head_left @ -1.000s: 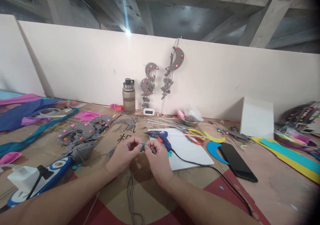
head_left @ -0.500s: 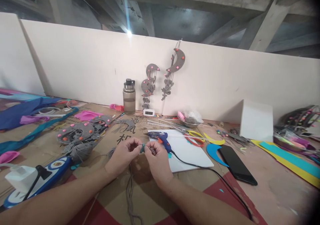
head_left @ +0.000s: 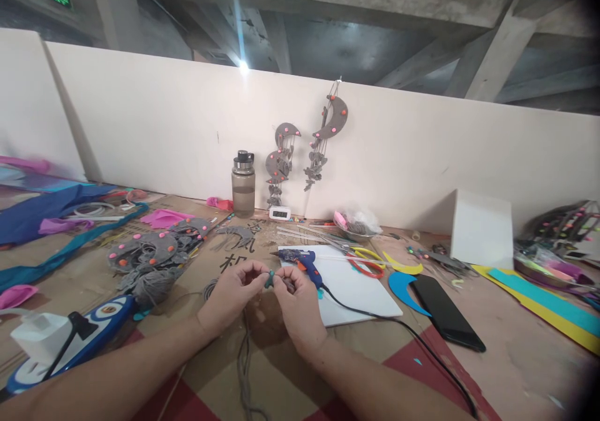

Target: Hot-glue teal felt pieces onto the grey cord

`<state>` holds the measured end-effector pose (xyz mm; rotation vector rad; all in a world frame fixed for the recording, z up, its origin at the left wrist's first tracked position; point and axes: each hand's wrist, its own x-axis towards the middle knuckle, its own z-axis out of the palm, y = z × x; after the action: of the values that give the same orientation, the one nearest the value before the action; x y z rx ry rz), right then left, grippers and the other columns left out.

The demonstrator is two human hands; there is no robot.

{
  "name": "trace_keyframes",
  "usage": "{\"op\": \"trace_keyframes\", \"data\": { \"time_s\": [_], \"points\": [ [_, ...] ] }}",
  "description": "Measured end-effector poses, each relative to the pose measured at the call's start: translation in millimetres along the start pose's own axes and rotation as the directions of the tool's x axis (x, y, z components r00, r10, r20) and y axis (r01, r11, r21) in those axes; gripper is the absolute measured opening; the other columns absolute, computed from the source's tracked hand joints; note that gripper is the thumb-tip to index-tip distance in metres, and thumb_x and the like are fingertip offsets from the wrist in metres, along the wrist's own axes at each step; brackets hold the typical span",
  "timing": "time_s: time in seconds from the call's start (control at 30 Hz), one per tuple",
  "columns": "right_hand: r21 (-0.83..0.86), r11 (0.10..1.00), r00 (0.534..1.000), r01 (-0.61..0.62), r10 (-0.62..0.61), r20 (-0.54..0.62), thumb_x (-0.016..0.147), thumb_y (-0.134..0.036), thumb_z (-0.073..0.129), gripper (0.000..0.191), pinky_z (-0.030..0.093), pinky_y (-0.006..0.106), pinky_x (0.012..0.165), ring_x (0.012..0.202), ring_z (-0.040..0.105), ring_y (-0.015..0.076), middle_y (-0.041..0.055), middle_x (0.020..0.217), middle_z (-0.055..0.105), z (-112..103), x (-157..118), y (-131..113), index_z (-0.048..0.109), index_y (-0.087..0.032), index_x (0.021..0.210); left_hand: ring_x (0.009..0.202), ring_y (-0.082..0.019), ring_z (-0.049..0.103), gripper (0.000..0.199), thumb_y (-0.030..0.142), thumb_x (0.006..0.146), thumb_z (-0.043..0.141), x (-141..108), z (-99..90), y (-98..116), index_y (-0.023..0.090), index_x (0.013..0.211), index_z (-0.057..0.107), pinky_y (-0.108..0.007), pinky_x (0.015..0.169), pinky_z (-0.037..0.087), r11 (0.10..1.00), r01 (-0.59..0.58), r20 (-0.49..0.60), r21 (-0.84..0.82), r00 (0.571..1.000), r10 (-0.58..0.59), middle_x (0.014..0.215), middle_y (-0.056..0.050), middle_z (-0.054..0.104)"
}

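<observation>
Between my fingertips is a small dark teal piece [head_left: 269, 278], mostly covered, so its exact kind does not show. My left hand [head_left: 235, 290] pinches it from the left and my right hand [head_left: 299, 302] from the right. Below the hands, grey yarn [head_left: 242, 365] trails down over the cardboard toward me. Just beyond my right hand, a blue glue gun [head_left: 300, 260] lies on a white board [head_left: 360, 293], its nozzle pointing left. Left of my left hand sit a ball of grey yarn [head_left: 154, 282] and a grey crescent with pink and orange pompoms [head_left: 154, 249].
A power strip [head_left: 112, 312] with a white plug lies at left. Scissors [head_left: 368, 263], a blue crescent [head_left: 403, 293] and a black phone [head_left: 447, 312] are at right, with the glue gun's cord running toward me. Behind stand a water bottle [head_left: 243, 187] and a small clock [head_left: 280, 213].
Slightly more of the teal piece shows between my fingers, which have shifted a little. Both hands stay in nearly the same place; the whole view has moved slightly.
</observation>
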<state>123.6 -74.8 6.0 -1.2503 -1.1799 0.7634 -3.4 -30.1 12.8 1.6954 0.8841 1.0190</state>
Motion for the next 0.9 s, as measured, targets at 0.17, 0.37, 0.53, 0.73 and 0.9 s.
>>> {"op": "trace_keyframes", "data": {
  "time_s": [0.17,0.37,0.53,0.73,0.9],
  "points": [
    [0.004,1.0,1.0,0.009,-0.009,0.003,0.073,-0.032,0.053,0.014,0.033,0.022,0.055,0.058,0.039,0.0103,-0.0033,0.063,0.047,-0.3,-0.4,-1.5,0.054,-0.018,0.073,0.054,-0.01,0.042,0.022,0.037,0.078,0.056,0.1,-0.6,-2.3,0.015,0.076,0.057,-0.021,0.052,0.035,0.999,-0.022,0.002,0.031,1.0,0.022,0.059,0.003,0.049],
    [0.011,1.0,1.0,0.004,-0.005,0.014,0.073,-0.032,0.053,0.014,0.031,0.022,0.052,0.056,0.035,0.0093,-0.0045,0.062,0.044,0.7,0.3,-0.4,0.053,-0.018,0.072,0.058,-0.01,0.044,0.019,0.033,0.078,0.055,0.9,-1.2,-4.4,0.015,0.075,0.057,-0.022,0.055,0.036,0.992,-0.091,-0.013,0.087,0.996,0.092,0.063,0.002,0.051],
    [-0.015,1.0,1.0,0.024,-0.023,0.008,0.074,-0.032,0.053,0.015,0.031,0.021,0.053,0.057,0.036,0.0094,-0.0046,0.061,0.044,-0.3,1.4,1.6,0.054,-0.017,0.073,0.057,-0.01,0.044,0.02,0.034,0.078,0.055,2.2,-0.8,-2.8,0.015,0.074,0.058,-0.022,0.055,0.036,0.994,-0.078,-0.01,0.072,0.997,0.079,0.062,0.002,0.052],
    [-0.03,0.998,0.999,0.047,-0.047,-0.015,0.075,-0.033,0.053,0.016,0.032,0.021,0.052,0.056,0.038,0.009,-0.0044,0.062,0.047,-3.6,3.3,1.7,0.055,-0.017,0.076,0.056,-0.01,0.045,0.023,0.037,0.078,0.057,2.1,-2.3,0.5,0.015,0.083,0.061,-0.021,0.054,0.037,1.0,-0.027,0.027,0.007,0.999,0.026,0.062,0.002,0.053],
    [-0.063,0.995,0.997,0.073,-0.075,-0.025,0.076,-0.033,0.053,0.015,0.032,0.02,0.051,0.055,0.038,0.0086,-0.0046,0.061,0.048,-4.8,3.2,-0.3,0.055,-0.017,0.075,0.056,-0.009,0.046,0.02,0.033,0.075,0.06,3.3,-3.3,1.9,0.014,0.083,0.061,-0.021,0.054,0.037,0.999,-0.033,-0.012,0.031,0.999,0.033,0.067,0.001,0.057]
  ]
}}
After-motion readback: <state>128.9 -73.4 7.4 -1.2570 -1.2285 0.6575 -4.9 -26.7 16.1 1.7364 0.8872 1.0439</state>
